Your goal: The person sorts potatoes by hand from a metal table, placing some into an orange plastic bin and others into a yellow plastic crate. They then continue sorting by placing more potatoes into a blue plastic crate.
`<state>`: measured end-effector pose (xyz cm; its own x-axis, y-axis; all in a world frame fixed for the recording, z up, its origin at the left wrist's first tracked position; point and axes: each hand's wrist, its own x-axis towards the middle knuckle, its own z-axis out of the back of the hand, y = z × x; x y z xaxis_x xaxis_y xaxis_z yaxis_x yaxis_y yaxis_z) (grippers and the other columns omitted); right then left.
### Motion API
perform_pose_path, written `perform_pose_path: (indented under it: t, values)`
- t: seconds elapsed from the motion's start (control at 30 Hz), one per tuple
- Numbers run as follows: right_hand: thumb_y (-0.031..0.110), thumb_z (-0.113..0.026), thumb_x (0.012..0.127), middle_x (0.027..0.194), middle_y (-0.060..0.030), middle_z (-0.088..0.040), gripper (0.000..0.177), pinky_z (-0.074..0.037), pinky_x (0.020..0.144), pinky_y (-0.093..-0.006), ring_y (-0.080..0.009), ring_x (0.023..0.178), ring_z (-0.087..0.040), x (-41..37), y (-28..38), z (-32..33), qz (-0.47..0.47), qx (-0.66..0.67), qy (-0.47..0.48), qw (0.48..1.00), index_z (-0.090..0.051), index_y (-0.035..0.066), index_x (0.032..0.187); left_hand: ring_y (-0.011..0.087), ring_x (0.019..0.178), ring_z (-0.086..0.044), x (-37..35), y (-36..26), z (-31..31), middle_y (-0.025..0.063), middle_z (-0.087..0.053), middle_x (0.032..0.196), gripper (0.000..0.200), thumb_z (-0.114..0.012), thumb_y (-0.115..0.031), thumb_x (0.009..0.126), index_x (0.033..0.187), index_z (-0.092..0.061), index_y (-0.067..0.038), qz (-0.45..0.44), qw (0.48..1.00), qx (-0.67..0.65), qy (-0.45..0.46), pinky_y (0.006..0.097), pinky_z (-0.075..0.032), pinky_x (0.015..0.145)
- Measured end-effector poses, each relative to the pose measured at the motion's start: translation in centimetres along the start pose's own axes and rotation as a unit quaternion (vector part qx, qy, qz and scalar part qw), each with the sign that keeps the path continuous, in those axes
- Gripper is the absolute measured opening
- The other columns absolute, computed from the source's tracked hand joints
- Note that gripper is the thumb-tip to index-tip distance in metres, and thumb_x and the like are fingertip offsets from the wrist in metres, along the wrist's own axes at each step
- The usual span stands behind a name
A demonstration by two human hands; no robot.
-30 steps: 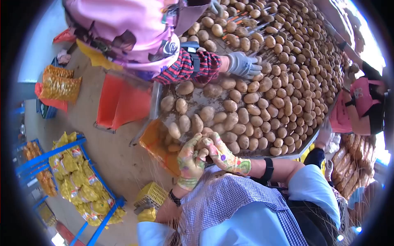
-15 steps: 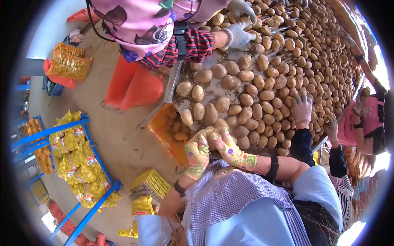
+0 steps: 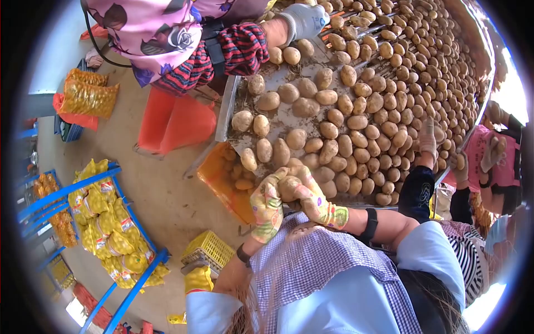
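Both my hands wear flowered gloves and meet at the near edge of the sorting table. A brown potato shows between them. My left hand has its fingers closed around the potato's left side. From the right, my right hand grips the same potato, its fingers curled over it; part of the potato is hidden. Just beyond lie many loose potatoes on the metal table. To the left of my left hand, an orange mesh bag with potatoes inside hangs at the table's edge.
A co-worker's white-gloved hand is at the far left of the table; other gloved hands reach in at right. On the floor stand a red bag, a yellow crate and filled yellow sacks behind blue rails.
My hands have turned slightly apart, so the potato between them now shows. The white-gloved co-worker's hand has moved back to the left. A dark-sleeved person's hand has shifted right.
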<state>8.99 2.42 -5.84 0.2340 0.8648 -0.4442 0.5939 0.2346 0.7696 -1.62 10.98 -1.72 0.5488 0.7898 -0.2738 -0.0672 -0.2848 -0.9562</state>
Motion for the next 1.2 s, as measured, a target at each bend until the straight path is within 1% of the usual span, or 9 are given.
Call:
perform_pose_path:
  t: [0.13, 0.2, 0.57, 0.7, 0.87, 1.03, 1.1, 1.17, 1.2]
  values:
    - [0.042, -0.056, 0.098, 0.155, -0.0181, -0.031, 0.089, -0.029, 0.117, -0.0391, -0.0266, 0.144, -0.031, -1.0, 3.8, -0.7, -0.066, 0.026, 0.007, 0.997, -0.005, 0.0, 0.158, 0.0255, 0.123, -0.057, -0.2, 0.6, 0.1, 0.0165, -0.062, 0.131, 0.054, -0.041, -0.042, 0.108, 0.126, -0.06, 0.005, -0.011, 1.0, -0.003, 0.016, 0.0384, -0.043, 0.107]
    - [0.056, -0.059, 0.093, 0.116, -0.0064, -0.056, 0.073, -0.048, 0.074, -0.0271, -0.013, 0.093, -0.055, -1.1, 4.0, -1.1, 0.026, -0.017, -0.009, 0.999, -0.034, 0.008, 0.142, 0.0256, 0.124, -0.057, 0.0, 0.4, -0.1, 0.0171, -0.061, 0.133, 0.055, -0.044, -0.043, 0.107, 0.127, -0.059, 0.006, -0.021, 0.997, -0.069, 0.022, 0.0384, -0.043, 0.108]
    - [0.05, -0.077, 0.079, 0.133, -0.0141, -0.053, 0.085, -0.053, 0.09, -0.0397, -0.0277, 0.117, -0.059, -2.4, 7.9, -1.0, -0.11, 0.182, 0.068, 0.975, -0.034, 0.009, 0.14, 0.0274, 0.124, -0.057, -0.5, -1.6, 1.0, 0.0202, -0.061, 0.131, 0.041, -0.053, -0.025, 0.102, 0.125, -0.056, 0.009, 0.017, 0.962, -0.273, 0.022, 0.0389, -0.042, 0.111]
    - [0.051, -0.075, 0.081, 0.135, -0.0146, -0.051, 0.086, -0.052, 0.092, -0.0385, -0.0246, 0.119, -0.056, -2.6, 7.4, -2.0, -0.075, 0.165, 0.072, 0.981, -0.032, 0.008, 0.142, 0.0295, 0.123, -0.057, -0.8, -3.7, 0.8, 0.021, -0.06, 0.131, 0.047, -0.055, -0.02, 0.102, 0.14, -0.049, 0.007, -0.143, 0.983, 0.093, 0.072, 0.0379, -0.044, 0.107]
    - [0.054, -0.07, 0.086, 0.137, -0.0145, -0.047, 0.087, -0.039, 0.108, -0.04, -0.0233, 0.128, -0.046, -2.1, 5.7, -2.4, -0.015, -0.031, 0.074, 0.997, -0.028, 0.004, 0.143, 0.027, 0.125, -0.055, -2.3, -4.8, 0.2, 0.0204, -0.058, 0.136, 0.04, -0.051, -0.008, 0.099, 0.135, -0.054, 0.009, -0.098, 0.994, 0.023, 0.035, 0.0359, -0.043, 0.107]
    - [0.041, -0.068, 0.093, 0.139, -0.0111, -0.043, 0.075, -0.036, 0.109, -0.0407, -0.0219, 0.129, -0.043, -1.5, 4.9, -3.8, -0.028, 0.07, 0.132, 0.988, -0.03, 0.005, 0.148, 0.0278, 0.121, -0.057, -2.2, -2.4, 1.5, 0.0195, -0.06, 0.131, 0.037, -0.049, -0.012, 0.101, 0.131, -0.053, 0.01, -0.121, 0.99, -0.047, -0.058, 0.0397, -0.043, 0.108]
    - [0.039, -0.069, 0.092, 0.139, -0.0114, -0.044, 0.073, -0.036, 0.11, -0.0413, -0.0232, 0.131, -0.043, -1.0, 4.1, -3.7, -0.003, -0.005, 0.145, 0.989, -0.032, 0.005, 0.145, 0.0281, 0.116, -0.061, -2.8, -1.9, 2.7, 0.018, -0.062, 0.13, 0.036, -0.044, -0.025, 0.107, 0.119, -0.059, 0.006, -0.026, 0.984, -0.127, -0.124, 0.0413, -0.048, 0.104]
    - [0.058, -0.073, 0.084, 0.13, -0.013, -0.049, 0.086, -0.052, 0.093, -0.0372, -0.0226, 0.118, -0.054, -0.5, 4.6, -5.0, -0.044, 0.018, 0.139, 0.989, -0.036, 0.003, 0.14, 0.0275, 0.112, -0.063, -3.0, -2.5, 3.2, 0.0148, -0.065, 0.123, 0.038, -0.053, -0.036, 0.104, 0.111, -0.061, 0.001, -0.031, 0.979, -0.134, -0.148, 0.043, -0.051, 0.1]
    - [0.051, -0.072, 0.087, 0.133, -0.0129, -0.05, 0.079, -0.055, 0.091, -0.04, -0.0269, 0.113, -0.06, -1.1, 6.1, -5.5, -0.106, 0.184, 0.164, 0.963, -0.037, 0.004, 0.14, 0.0274, 0.11, -0.064, -3.4, -2.9, 3.8, 0.013, -0.066, 0.12, 0.04, -0.057, -0.04, 0.101, 0.11, -0.062, -0.002, 0.036, 0.959, -0.233, -0.159, 0.0434, -0.053, 0.098]
